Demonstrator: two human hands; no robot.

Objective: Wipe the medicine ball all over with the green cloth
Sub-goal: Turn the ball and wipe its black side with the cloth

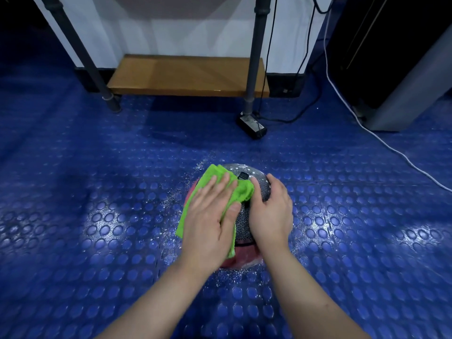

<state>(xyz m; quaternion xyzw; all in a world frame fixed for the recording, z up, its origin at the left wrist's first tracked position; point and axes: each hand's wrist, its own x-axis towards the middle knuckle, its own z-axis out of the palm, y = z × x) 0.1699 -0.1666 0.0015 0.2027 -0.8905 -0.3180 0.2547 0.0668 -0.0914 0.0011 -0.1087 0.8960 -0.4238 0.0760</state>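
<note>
1. Medicine ball sits on the blue studded floor, straight ahead of the person and between the two forearms. Its grey textured crown faces up and a red band shows low on the near side.
2. The green cloth drapes over the ball's upper left, from the far-left edge down the near-left flank. The right part of the crown is bare.
3. The left hand lies flat on the cloth and presses it to the ball. Its fingers are straight, slightly spread and aimed away and a little rightward, with the thumb along the cloth's right edge.
4. The right hand cups the ball's right side, fingers curved over its shoulder. Its thumb lies just beside the cloth's edge; whether they touch I cannot tell.
5. The uncovered surface lies to the right of and just beyond the left fingertips. The cloth hand is the nearer one, so a wipe would likely sweep rightward, towards the steadying hand.
6. A ball has no long axis. The underside on the floor is hidden and probably needs the ball rolled over.
</note>
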